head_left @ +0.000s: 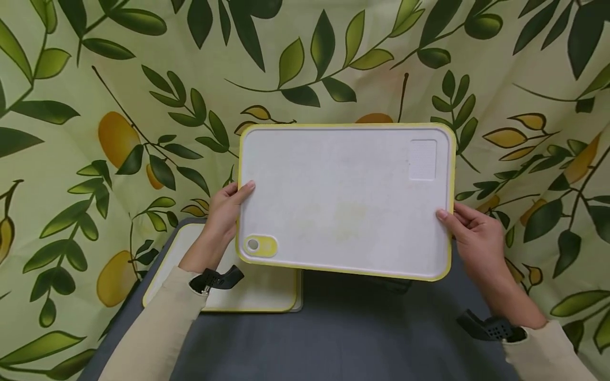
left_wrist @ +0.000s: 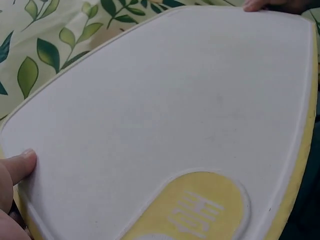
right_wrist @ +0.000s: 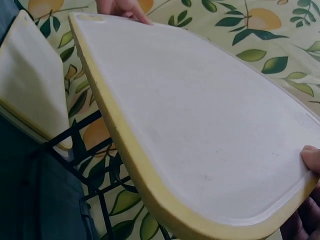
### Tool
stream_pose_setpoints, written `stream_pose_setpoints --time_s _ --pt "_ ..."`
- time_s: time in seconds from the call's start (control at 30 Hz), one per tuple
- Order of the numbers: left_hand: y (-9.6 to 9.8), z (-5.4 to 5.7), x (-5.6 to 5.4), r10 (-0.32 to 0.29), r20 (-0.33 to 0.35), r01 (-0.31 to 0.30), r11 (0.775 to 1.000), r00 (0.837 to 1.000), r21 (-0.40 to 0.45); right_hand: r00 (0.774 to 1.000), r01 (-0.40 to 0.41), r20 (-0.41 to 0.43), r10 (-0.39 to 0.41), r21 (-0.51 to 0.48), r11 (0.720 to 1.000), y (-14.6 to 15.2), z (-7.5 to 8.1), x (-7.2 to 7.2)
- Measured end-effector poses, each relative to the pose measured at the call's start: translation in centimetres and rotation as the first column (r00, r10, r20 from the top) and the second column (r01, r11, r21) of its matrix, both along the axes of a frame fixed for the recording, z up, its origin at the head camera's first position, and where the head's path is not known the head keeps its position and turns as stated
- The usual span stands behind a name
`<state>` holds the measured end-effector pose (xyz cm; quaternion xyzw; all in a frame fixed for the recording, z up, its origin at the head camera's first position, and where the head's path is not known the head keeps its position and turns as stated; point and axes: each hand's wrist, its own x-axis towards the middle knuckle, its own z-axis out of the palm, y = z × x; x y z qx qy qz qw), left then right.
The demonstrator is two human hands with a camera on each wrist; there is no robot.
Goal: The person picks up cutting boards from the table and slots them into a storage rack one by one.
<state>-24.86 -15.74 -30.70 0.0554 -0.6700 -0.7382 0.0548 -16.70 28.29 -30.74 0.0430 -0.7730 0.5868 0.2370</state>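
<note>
A white cutting board with a yellow edge is held up in front of me, tilted so its face shows. My left hand grips its left edge, thumb on the face and fingers behind. On the right edge, my right hand pinches the board the same way, its thumb on the face near the corner. A yellow inset with a round hole sits at the board's lower left, and a small textured rectangle at its upper right. The fingers behind the board are mostly hidden.
Another white board with a yellow rim lies at the left of the dark grey table, over a greyish edge. Behind the held board stands a black wire rack, mostly hidden. A leaf-patterned cloth hangs at the back.
</note>
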Motion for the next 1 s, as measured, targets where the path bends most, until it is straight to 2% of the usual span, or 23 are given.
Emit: stream_pose_setpoints --time_s 0.1,0.33,0.53,0.73,1.0 --pt "0.0 0.4 -0.6 -0.017 -0.002 0.017 0.999 1.000 -0.028 1.000 0.000 -0.010 -0.001 -0.035 0.999 0.3 0.1 -0.6" --pt "0.7 2.2 -1.9 0.003 -0.026 -0.006 0.996 1.000 -0.093 0.998 -0.046 -0.043 0.042 -0.103 0.994 1.5 1.2 -1.5" --pt "1.5 3.8 -3.1 0.013 -0.064 -0.016 0.998 0.998 -0.053 0.996 -0.075 -0.053 0.068 -0.143 0.987 2.5 2.9 -2.2" --pt "2.2 5.5 -4.3 0.024 -0.126 -0.023 1.000 0.992 0.007 0.993 -0.089 -0.084 0.078 -0.139 0.986 3.2 4.9 -3.4" --pt "3.2 6.1 -5.7 0.048 -0.217 -0.035 0.997 0.975 0.062 0.985 -0.141 -0.130 0.116 -0.197 0.970 4.1 5.7 -5.0"
